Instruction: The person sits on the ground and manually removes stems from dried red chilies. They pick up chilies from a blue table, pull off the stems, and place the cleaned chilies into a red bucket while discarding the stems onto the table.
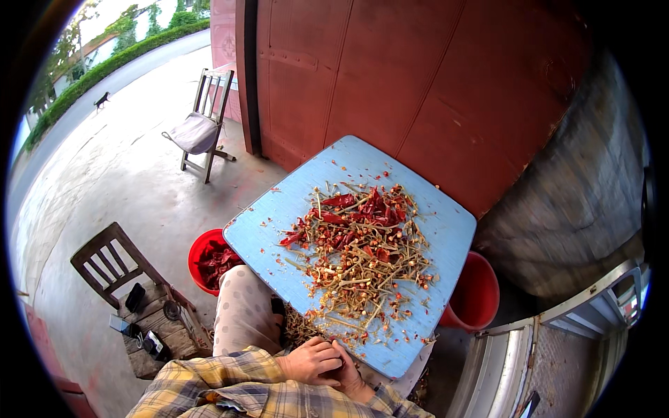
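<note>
A pale blue tabletop (444,219) carries a heap of dried red chili peppers (379,209) mixed with dry stems (371,277), caps and seeds. At the table's near edge my left hand (312,360) lies over and against my right hand (351,372), fingers curled inward. Something dark seems to sit between the two palms, but the fingers mostly hide it, and I cannot tell what it is or which hand has it. A red bucket (194,261) with dark red dried chilies (218,261) stands left of the table.
Another red bucket (473,292) stands right of the table. A wooden chair (112,261) at the left bears small black devices; a second chair (201,130) with a cushion stands farther off. A red metal door (387,68) rises behind the table. Metal framing (496,366) stands at right. Stems litter the floor.
</note>
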A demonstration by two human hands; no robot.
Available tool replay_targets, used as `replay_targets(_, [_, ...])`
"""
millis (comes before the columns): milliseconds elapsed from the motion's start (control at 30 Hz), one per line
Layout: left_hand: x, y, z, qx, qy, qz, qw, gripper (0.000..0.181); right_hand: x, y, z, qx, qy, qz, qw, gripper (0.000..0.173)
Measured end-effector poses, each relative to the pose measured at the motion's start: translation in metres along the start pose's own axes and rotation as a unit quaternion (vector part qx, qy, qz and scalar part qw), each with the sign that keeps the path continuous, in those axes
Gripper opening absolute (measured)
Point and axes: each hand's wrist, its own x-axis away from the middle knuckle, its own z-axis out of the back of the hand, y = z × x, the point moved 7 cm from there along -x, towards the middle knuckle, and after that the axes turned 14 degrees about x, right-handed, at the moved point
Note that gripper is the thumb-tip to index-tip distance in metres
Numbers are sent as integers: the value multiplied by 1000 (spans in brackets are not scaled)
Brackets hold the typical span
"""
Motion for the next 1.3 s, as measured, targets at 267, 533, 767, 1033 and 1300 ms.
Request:
replay_targets(267, [12, -10, -12, -21, -2, -10, 1000, 21, -25, 17, 49, 40, -61, -23, 997, 38])
replay_targets(533, [15, -20, -8, -29, 0, -3, 1000, 18, -17, 10, 34, 145, -17, -15, 989, 31])
replay_targets(767, [12, -57, 117, -239, 101, 89, 962, 31, -30, 7, 21, 74, -21, -91, 993, 13])
replay_targets(1033, [113, -155, 221, -263, 350, 309, 844, 39, -17, 2, 74, 424, 73, -64, 900, 20])
replay_targets(1300, [157, -193, 219, -139, 460, 403, 779, 47, 57, -35, 38, 690, 91, -107, 710, 27])
